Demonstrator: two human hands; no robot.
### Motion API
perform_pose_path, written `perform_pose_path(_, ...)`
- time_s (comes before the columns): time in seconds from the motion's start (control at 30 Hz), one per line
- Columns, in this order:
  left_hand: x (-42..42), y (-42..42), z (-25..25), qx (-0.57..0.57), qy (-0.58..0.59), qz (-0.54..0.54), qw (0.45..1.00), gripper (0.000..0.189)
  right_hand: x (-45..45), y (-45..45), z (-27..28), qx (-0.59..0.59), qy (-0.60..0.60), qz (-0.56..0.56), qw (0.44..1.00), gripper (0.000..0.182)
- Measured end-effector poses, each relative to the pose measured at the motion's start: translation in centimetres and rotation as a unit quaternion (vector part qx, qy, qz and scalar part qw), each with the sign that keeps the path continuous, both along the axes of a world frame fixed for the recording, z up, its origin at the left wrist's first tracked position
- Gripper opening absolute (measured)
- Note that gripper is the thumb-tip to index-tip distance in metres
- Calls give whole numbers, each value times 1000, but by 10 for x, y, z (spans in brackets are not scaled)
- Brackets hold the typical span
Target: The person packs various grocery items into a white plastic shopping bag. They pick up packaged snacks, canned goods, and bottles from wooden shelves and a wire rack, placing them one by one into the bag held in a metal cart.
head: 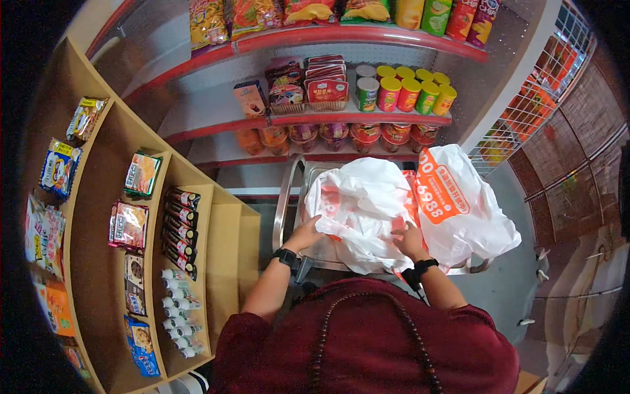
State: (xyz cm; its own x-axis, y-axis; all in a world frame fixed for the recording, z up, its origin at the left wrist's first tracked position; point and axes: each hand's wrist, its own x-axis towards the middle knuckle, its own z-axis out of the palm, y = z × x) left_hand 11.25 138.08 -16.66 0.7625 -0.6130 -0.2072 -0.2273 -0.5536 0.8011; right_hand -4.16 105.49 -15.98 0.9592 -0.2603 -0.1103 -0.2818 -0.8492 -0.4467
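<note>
A crumpled white plastic bag (366,182) with red-orange print lies on a metal cart (284,207) in front of me. My left hand (306,236) holds the bag's near left edge between its fingers. On the bag's right side rests my right hand (411,241), its fingers bent and spread against the plastic. Whether they pinch it cannot be made out. Just right of that hand is a second white plastic bag (485,212) with an orange printed panel, at the cart's right end. What either bag contains is hidden.
Behind the cart, red-edged shelves (315,119) carry snack bags, lidded cans (390,93) and instant noodle cups (365,137). Along the left stands a wooden shelf unit (189,172) with packaged snacks and small white-capped bottles (179,315). A wire rack (529,111) is at the right.
</note>
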Motion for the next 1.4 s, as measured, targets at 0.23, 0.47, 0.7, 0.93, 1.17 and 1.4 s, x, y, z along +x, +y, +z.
perform_pose_path(0.23, 0, -30, -32, 48, 117, 122, 985, 61, -15, -28, -14, 40, -27, 9, 999, 33)
perform_pose_path(0.47, -9, -33, 9, -120, 40, 182, 975, 52, -8, -44, -26, 8, -9, 24, 1000, 33)
perform_pose_path(0.7, -15, -5, 95, -169, -52, 292, 940, 31, 25, -35, 11, 121, -97, -129, 979, 39)
perform_pose_path(0.93, 0, 42, 114, -129, -143, 388, 901, 38, 26, -70, 29, 152, -307, -324, 882, 38)
perform_pose_path(1.17, -24, 40, 124, -61, -251, 285, 923, 60, -10, -87, 28, 66, -223, -326, 916, 23)
perform_pose_path(1.4, -38, 3, 135, -81, -257, 174, 947, 59, -33, -19, 94, 28, -25, -171, 984, 16)
